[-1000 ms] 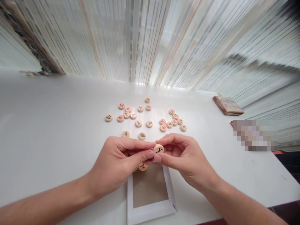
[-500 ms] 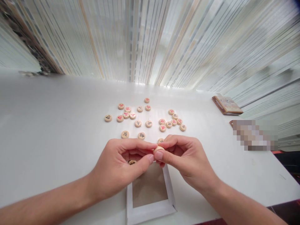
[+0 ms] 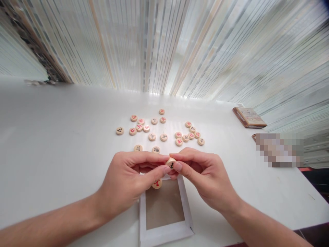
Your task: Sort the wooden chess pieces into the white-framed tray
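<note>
Between my two hands, above the far end of an open box, is a round wooden Chinese chess piece (image 3: 170,163) with a black mark on its face. My left hand (image 3: 138,175) pinches its left side with thumb and forefinger. From the right, my right hand (image 3: 197,171) grips the same piece with thumb and forefinger. Below my left thumb shows a chess piece with a red character (image 3: 157,184), partly covered; whether it is held or lies in the box I cannot tell. The shallow white box (image 3: 167,234) has a brown bottom.
Several chess pieces (image 3: 152,137) with red or black characters lie scattered face up beyond my hands. A flat brown box (image 3: 249,117) lies at the table's right, with a blurred-out item (image 3: 279,150) nearer. A striped curtain (image 3: 128,44) hangs along the back of the white table (image 3: 64,144).
The piece between my hands has turned so that its black mark faces me. A red-marked piece now shows under my left thumb, where a dark-marked one was partly visible.
</note>
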The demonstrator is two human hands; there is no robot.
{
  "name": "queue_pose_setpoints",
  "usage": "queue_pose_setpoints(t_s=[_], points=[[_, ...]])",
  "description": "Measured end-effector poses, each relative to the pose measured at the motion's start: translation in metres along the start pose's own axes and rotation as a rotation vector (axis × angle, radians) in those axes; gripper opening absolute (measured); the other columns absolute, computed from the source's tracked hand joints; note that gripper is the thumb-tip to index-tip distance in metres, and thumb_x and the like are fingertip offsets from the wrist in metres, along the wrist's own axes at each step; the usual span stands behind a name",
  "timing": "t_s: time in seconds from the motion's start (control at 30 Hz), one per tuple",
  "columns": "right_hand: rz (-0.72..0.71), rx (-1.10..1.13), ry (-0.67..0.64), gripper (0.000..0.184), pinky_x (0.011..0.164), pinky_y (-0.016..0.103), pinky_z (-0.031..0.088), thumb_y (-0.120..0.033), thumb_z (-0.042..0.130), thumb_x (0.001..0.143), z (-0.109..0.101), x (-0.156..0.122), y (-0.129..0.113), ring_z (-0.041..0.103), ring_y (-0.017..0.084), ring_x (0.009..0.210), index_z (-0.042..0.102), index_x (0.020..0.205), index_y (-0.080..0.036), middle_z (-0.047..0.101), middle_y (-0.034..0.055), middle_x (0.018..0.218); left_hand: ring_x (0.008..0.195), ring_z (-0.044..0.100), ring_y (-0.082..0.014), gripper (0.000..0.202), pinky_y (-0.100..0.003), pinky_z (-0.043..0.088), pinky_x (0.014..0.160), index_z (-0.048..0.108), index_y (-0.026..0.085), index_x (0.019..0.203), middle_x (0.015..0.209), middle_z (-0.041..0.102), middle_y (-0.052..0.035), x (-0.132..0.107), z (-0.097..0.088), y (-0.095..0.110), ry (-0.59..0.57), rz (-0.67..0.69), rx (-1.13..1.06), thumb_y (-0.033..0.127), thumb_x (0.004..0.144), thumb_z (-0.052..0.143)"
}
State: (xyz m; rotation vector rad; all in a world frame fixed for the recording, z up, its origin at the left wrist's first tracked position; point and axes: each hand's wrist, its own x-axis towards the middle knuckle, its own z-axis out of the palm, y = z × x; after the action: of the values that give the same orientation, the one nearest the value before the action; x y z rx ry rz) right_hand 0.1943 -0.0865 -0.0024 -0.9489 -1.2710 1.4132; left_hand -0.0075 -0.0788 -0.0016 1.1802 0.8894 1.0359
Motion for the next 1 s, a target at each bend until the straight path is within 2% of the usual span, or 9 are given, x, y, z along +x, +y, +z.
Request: queue_pose_setpoints(t_s=[0.13,0.23,0.3,0.37,0.47,0.63,0.87,0.93,1.0], points=[[-0.193,-0.159,0.016,0.028,0.071,0.025,0.068,-0.012,0.081,0.091,-0.0007,-0.0014,0.0023,0.079,0.015,0.079,0.087,0.109,-0.032,0.081,0.003,0.093,0.08,0.085,-0.0171,0.024,-0.017,0.069,0.074,0.089,0.028,0.094,0.092,0.086,0.0013,0.0008,-0.0008,0.0003,0.069,0.13,0.097,0.007,0.082,0.086],[-0.376,-0.341,0.014,0.041,0.074,0.027,0.067,-0.005,0.079,0.09,-0.0024,-0.0024,0.0041,0.078,0.016,0.085,0.085,0.117,-0.036,0.083,0.0027,0.099,0.08,0.084,-0.0165,0.03,-0.017,0.069,0.075,0.089,0.029,0.095,0.093,0.086,0.0014,0.0002,-0.0029,-0.001,0.072,0.249,0.21,0.002,0.081,0.084],[-0.436,-0.42,0.014,0.047,0.074,0.029,0.068,-0.003,0.079,0.089,-0.0035,-0.0026,0.0049,0.078,0.017,0.086,0.083,0.122,-0.036,0.083,0.0036,0.101,0.081,0.084,-0.0172,0.032,-0.019,0.069,0.077,0.089,0.029,0.096,0.094,0.087,0.0006,-0.0005,-0.0043,-0.0022,0.067,0.301,0.266,0.001,0.081,0.084],[-0.467,-0.456,0.01,0.049,0.071,0.031,0.069,-0.004,0.081,0.088,-0.0042,-0.002,0.0053,0.078,0.019,0.084,0.082,0.126,-0.035,0.082,0.0049,0.101,0.08,0.084,-0.0182,0.031,-0.021,0.07,0.075,0.089,0.028,0.096,0.094,0.087,-0.0005,-0.0009,-0.0047,-0.0027,0.065,0.308,0.28,0.002,0.081,0.083],[-0.503,-0.488,0.009,0.049,0.067,0.032,0.069,-0.007,0.082,0.087,-0.0047,0.0,0.0056,0.077,0.019,0.078,0.081,0.128,-0.034,0.082,0.0054,0.097,0.077,0.083,-0.0185,0.024,-0.021,0.069,0.069,0.09,0.027,0.094,0.091,0.087,-0.0017,-0.0007,-0.0034,-0.0015,0.066,0.247,0.244,0.006,0.083,0.083],[-0.405,-0.433,-0.004,0.043,0.068,0.031,0.066,-0.011,0.085,0.087,-0.0067,0.0012,0.0061,0.075,0.018,0.078,0.083,0.123,-0.034,0.082,0.0041,0.091,0.076,0.083,-0.0162,0.023,-0.015,0.067,0.068,0.09,0.029,0.095,0.09,0.086,0.0004,0.0008,-0.0014,0.0011,0.067,0.154,0.144,0.012,0.081,0.088],[-0.003,0.014,-0.08,0.03,0.07,0.027,0.068,-0.019,0.087,0.088,-0.0061,0.0022,0.003,0.075,0.014,0.073,0.086,0.115,-0.031,0.078,0.0016,0.086,0.085,0.084,-0.0148,0.03,-0.012,0.067,0.077,0.089,0.032,0.095,0.094,0.087,0.0026,0.0009,-0.0002,0.0035,0.052,0.152,0.061,0.006,0.081,0.087],[0.036,0.058,-0.09,0.03,0.071,0.029,0.069,-0.02,0.087,0.088,-0.0058,0.0029,0.0029,0.076,0.015,0.075,0.085,0.116,-0.03,0.078,0.0025,0.088,0.081,0.084,-0.0144,0.028,-0.013,0.067,0.074,0.089,0.031,0.096,0.093,0.087,0.0022,0.0002,-0.0006,0.0038,0.048,0.135,0.042,0.006,0.081,0.087],[-0.009,0.015,-0.073,0.03,0.073,0.03,0.069,-0.019,0.087,0.087,-0.0062,0.0035,0.0039,0.076,0.016,0.077,0.086,0.115,-0.029,0.079,0.0033,0.089,0.074,0.082,-0.0137,0.027,-0.013,0.067,0.07,0.089,0.029,0.097,0.091,0.087,0.0015,0.0,-0.0014,0.0029,0.026,0.107,0.029,0.007,0.081,0.088]])
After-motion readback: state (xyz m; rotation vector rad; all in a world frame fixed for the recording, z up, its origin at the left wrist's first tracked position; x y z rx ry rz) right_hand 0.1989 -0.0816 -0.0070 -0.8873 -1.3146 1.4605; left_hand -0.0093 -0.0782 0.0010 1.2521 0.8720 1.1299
